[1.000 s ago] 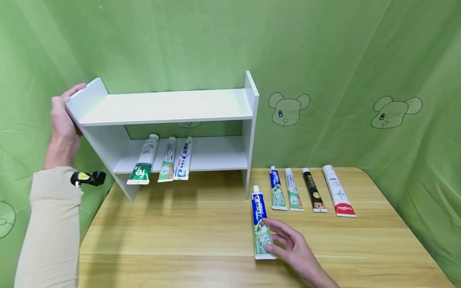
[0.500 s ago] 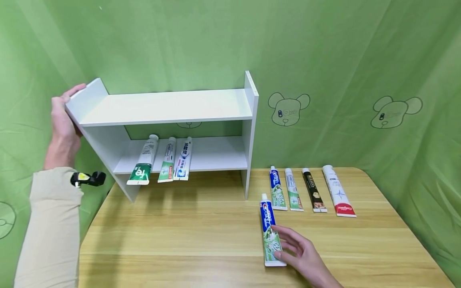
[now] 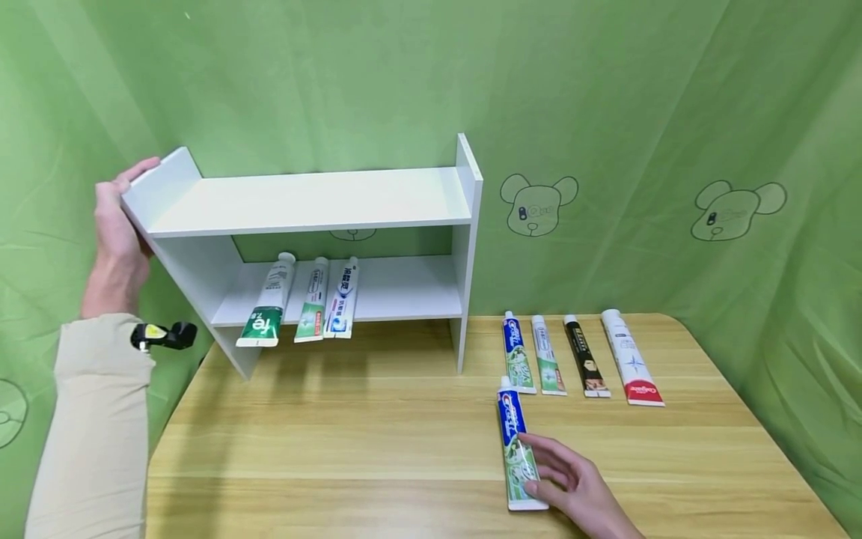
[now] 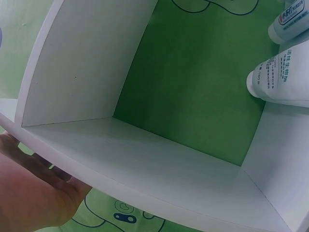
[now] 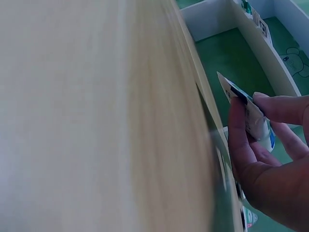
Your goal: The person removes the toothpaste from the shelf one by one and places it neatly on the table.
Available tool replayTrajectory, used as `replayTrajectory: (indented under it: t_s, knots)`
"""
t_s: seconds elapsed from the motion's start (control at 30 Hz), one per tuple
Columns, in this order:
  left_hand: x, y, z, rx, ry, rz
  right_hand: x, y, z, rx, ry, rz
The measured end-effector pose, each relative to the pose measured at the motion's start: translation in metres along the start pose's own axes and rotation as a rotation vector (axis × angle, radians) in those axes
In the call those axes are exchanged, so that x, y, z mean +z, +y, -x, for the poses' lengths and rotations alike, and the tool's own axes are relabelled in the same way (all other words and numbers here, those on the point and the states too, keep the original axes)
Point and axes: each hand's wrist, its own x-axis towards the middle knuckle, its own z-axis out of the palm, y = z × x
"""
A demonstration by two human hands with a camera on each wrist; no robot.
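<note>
My right hand [image 3: 567, 480] lies low on the table near its front edge and pinches the flat end of a blue, white and green toothpaste tube [image 3: 515, 430]. The right wrist view shows thumb and fingers [image 5: 241, 125] closed on that tube [image 5: 252, 115]. The tube lies flat, cap pointing away from me. My left hand [image 3: 123, 221] grips the upper left side panel of a white two-level shelf [image 3: 310, 198]. In the left wrist view the palm [image 4: 34, 193] presses against the shelf panel [image 4: 145, 169]. Three tubes [image 3: 312, 303] lie on the lower level.
Several more tubes lie side by side on the wooden table [image 3: 350, 442] right of the shelf: a blue one [image 3: 517, 352], a white-green one [image 3: 547, 355], a black one [image 3: 586, 367] and a white-red one [image 3: 629, 363]. Green cloth hangs behind and on both sides.
My right hand has dragged the blue tube across the table toward me and slightly to the right. The left hand and the shelf have stayed put.
</note>
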Motion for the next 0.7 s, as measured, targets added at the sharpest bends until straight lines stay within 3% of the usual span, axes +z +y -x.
replayTrajectory:
  t_s: [0.7]
  knots:
    - [0.0003, 0.0007, -0.0003, -0.004, 0.004, 0.005, -0.0097, 0.0044, 0.0058, 0.069, -0.015, 0.057]
